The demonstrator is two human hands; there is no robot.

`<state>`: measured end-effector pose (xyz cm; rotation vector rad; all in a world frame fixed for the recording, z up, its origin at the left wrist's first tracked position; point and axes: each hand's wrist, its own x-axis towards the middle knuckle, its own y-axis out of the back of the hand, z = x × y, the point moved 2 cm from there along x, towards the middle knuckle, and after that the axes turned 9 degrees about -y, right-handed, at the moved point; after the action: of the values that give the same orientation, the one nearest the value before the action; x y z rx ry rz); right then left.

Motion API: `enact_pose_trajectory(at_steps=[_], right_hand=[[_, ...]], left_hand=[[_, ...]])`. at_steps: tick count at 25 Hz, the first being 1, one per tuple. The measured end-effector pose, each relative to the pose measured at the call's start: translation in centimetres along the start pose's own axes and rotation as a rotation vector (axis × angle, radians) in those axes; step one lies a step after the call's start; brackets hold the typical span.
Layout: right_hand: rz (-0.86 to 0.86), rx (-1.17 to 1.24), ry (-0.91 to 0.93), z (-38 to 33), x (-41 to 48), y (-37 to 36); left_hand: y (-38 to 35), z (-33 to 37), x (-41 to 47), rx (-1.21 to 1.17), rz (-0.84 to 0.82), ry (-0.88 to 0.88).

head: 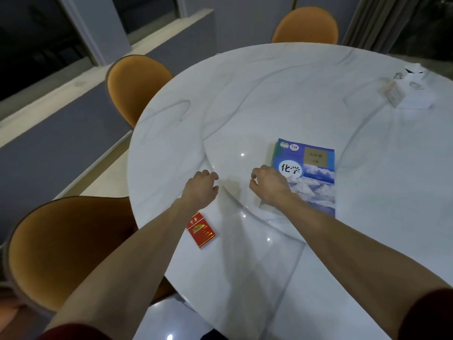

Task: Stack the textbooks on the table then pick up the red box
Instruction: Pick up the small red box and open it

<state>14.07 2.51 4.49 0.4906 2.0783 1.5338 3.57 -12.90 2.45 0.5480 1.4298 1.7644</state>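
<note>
We see the red box (201,230) flat on the tabletop (245,94), lower centre, long axis slanting down-right, just below our left hand (201,190). Both hands are loosely curled and empty; the right hand (268,185) overlaps the textbooks (311,175).

The tabletop (282,99) looks like glossy, smooth white marble. The textbook (316,173) has a shiny paper cover. The chairs (137,82) look matt.
</note>
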Motion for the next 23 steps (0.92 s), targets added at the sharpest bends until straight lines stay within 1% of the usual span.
enact_pose_trajectory(at_steps=[5,9,12,16,23], right_hand=[[-0.072,-0.057,0.137,-4.1,-1.1,-3.5],[-0.080,-0.221,0.247,-7.1,-1.8,-6.4],[-0.099,-0.287,0.282,-8.5,-2.3,-8.6],[-0.173,-0.253,0.245,-9.5,-3.0,-11.2],[-0.338,0.045,0.043,-9.5,-4.0,-13.7]], left_hand=[[-1.3,-3.3,-4.6,-0.013,0.012,0.089],[-4.1,-4.9,-7.6,-0.010,-0.020,0.150],[-6.2,-5.2,-8.8,-0.016,-0.016,0.165],[-8.3,-4.8,-9.4,-0.055,-0.001,0.142],[-10.4,-4.7,-9.6,-0.145,0.007,0.073]])
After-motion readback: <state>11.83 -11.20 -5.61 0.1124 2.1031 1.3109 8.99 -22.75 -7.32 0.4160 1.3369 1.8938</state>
